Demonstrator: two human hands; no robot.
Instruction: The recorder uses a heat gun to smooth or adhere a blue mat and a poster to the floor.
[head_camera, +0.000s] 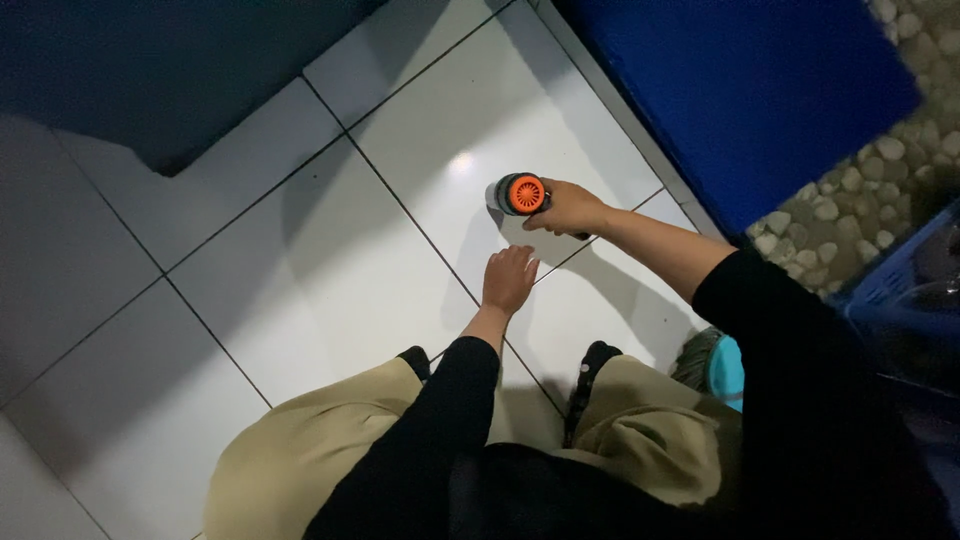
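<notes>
Head view shows the right hand (568, 208) closed around a grey nozzle with an orange tip (521, 193), held above the white tiled floor (330, 250). Just below it, the left hand (509, 279) hangs loosely open, holding nothing.

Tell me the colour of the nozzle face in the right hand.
Orange nozzle face, head view.

It looks like a home porch or entrance: white tiled floor (300, 280), a pebble strip (860, 190), a blue mat (740, 90).
</notes>
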